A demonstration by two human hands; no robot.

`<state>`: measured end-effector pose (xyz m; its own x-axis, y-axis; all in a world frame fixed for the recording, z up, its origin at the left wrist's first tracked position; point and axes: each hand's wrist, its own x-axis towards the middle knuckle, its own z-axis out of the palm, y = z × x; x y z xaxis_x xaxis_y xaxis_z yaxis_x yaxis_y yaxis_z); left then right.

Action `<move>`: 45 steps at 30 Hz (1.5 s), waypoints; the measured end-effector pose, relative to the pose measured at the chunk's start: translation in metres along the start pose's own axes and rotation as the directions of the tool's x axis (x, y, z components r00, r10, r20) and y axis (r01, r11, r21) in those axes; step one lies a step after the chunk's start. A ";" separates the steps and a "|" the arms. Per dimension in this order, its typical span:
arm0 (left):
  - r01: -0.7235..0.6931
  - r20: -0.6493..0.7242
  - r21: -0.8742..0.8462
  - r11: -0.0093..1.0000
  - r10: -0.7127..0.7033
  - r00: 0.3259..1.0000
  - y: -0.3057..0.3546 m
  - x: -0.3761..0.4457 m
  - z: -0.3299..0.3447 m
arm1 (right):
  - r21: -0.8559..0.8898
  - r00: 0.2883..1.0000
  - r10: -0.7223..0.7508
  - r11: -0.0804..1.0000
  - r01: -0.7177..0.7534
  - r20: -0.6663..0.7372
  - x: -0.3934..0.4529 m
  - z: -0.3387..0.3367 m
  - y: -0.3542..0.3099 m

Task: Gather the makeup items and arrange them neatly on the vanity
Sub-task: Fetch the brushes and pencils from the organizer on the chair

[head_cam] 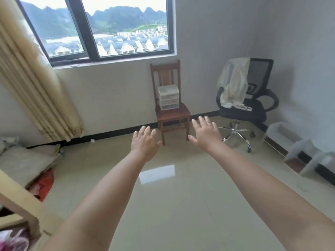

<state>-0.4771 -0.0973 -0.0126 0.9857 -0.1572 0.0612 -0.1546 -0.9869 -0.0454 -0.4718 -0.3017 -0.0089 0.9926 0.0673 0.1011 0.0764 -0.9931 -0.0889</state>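
Both arms stretched forward over tiled floor; left hand and right hand spread, fingers straight, holding nothing. Clear plastic drawer organizer sits on seat of wooden chair under window, beyond both hands. Black office chair to right, pale cloth draped over its back

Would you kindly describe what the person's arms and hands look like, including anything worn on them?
Both forearms are bare, with no sleeves in view. The left hand and right hand wear no gloves, and no rings, watch or bracelets are visible.
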 end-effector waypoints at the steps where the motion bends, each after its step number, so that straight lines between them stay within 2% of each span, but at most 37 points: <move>1: 0.019 0.006 -0.003 1.000 -0.019 1.000 -0.005 0.026 0.001 | -0.002 1.000 -0.020 1.000 0.020 0.001 0.029 0.003 0.000; 7: 0.052 -0.011 0.025 0.998 -0.051 0.999 -0.045 0.201 0.010 | -0.028 0.996 -0.093 0.995 0.093 -0.013 0.210 0.024 -0.004; 14: 0.055 -0.024 0.054 0.997 -0.054 0.998 -0.090 0.417 0.003 | 0.007 0.999 -0.042 0.999 0.042 -0.034 0.423 0.022 0.007; 22: 0.008 -0.008 0.043 0.999 -0.008 1.000 -0.086 0.632 0.039 | -0.014 1.000 0.005 1.000 -0.005 0.002 0.620 0.054 0.067; 29: 0.070 0.016 0.011 0.997 -0.070 0.997 -0.082 0.802 0.072 | -0.014 0.998 -0.049 0.999 0.049 0.041 0.802 0.083 0.120; 38: 0.126 0.143 0.039 0.991 -0.130 0.981 -0.135 0.956 0.137 | -0.034 0.971 -0.095 0.994 0.105 0.219 0.979 0.167 0.124; 42: 0.089 0.224 0.002 0.996 -0.087 0.971 -0.165 1.024 0.181 | 0.006 0.950 -0.028 1.000 0.027 0.311 1.041 0.221 0.112; 45: 0.040 0.312 -0.047 0.998 -0.024 0.950 -0.185 1.066 0.213 | 0.071 0.917 0.058 0.993 -0.093 0.395 1.072 0.261 0.107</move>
<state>0.6164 -0.0749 -0.1518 0.9608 -0.1149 -0.2521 -0.1177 -0.9930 0.0040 0.6255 -0.3106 -0.1689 0.9517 0.0421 -0.3042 -0.0100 -0.9858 -0.1678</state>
